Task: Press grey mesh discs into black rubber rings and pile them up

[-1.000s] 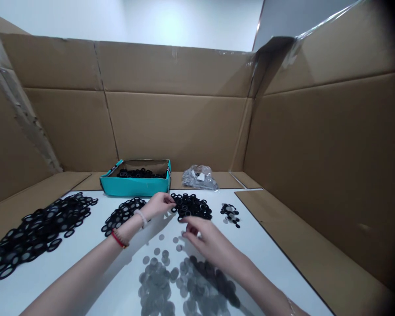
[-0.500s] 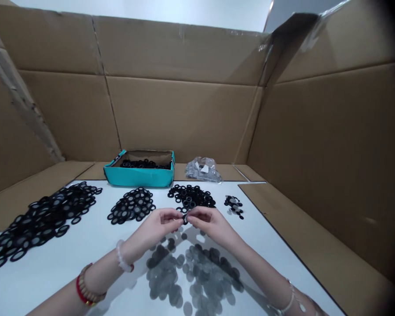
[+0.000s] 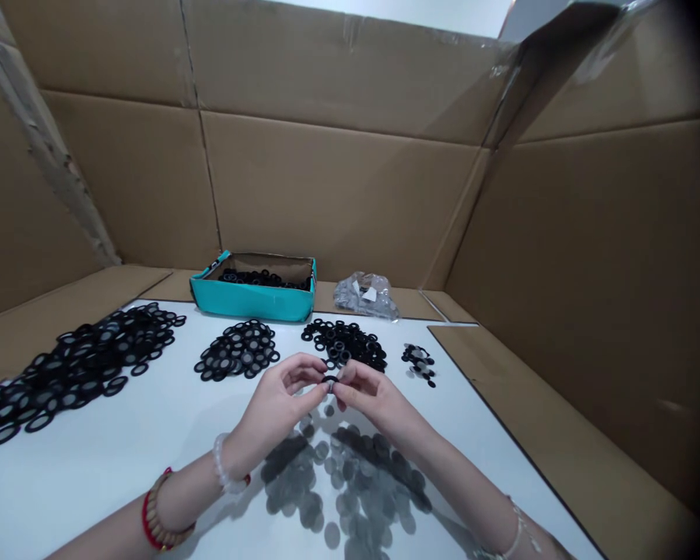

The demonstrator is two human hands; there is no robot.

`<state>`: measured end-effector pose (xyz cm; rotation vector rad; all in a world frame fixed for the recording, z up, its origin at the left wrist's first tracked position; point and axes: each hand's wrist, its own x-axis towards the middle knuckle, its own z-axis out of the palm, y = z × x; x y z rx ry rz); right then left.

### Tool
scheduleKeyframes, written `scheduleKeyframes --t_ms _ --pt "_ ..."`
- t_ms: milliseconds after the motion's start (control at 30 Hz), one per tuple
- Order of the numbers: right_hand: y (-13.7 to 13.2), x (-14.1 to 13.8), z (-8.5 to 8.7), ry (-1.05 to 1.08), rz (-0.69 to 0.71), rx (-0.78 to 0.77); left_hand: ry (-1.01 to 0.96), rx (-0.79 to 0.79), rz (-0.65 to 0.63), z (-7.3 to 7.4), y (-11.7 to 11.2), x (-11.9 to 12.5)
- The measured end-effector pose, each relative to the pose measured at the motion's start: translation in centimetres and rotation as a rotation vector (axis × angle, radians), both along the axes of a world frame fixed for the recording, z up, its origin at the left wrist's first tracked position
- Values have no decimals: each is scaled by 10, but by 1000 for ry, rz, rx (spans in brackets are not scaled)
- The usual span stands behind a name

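Observation:
Between my two hands, over the white tabletop, is a small black ring [image 3: 330,379]. My left hand [image 3: 285,395] pinches its left side between thumb and fingers. My right hand [image 3: 376,395] grips the other side the same way; whether a disc sits inside the ring is too small to tell. Below the hands lie loose thin grey discs [image 3: 373,490], spread in two overlapping heaps. Just behind my hands is a heap of black rings [image 3: 350,342]. A heap of rings with grey centres [image 3: 239,350] lies left of my left hand.
A long heap of larger grey-centred rings [image 3: 87,358] covers the far left. At the back stand a teal box [image 3: 250,302] holding black rings and a clear plastic bag [image 3: 365,295]. A small mixed cluster [image 3: 420,362] lies right. Cardboard walls [image 3: 338,187] surround the table.
The camera view has tipped downward slightly. The ring between my hands now shows its curved upper edge more plainly, and my fingers have shifted a little around it.

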<state>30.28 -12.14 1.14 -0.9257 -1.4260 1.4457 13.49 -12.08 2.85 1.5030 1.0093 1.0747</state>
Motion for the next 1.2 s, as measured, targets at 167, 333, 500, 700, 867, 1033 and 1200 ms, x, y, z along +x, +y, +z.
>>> scheduleKeyframes --t_ms 167,333,500,700,867,1033,1200 --pt "-4 -2 6 33 -76 128 45 4 -43 6 -1 1" --pt "-3 1 7 -53 -2 225 -62 -75 -33 9 -3 0" --pt "-6 -2 2 -146 -37 299 -114 -164 53 8 -5 1" --pt "-9 -2 5 -264 -85 336 -51 -127 -34 4 -4 -2" --pt "-8 3 10 -432 -74 373 234 267 -116 5 0 -9" --pt "-12 2 12 -499 -84 456 424 394 -72 5 1 -11" --pt "-16 -1 9 -510 -141 577 429 357 -15 3 -1 -8"
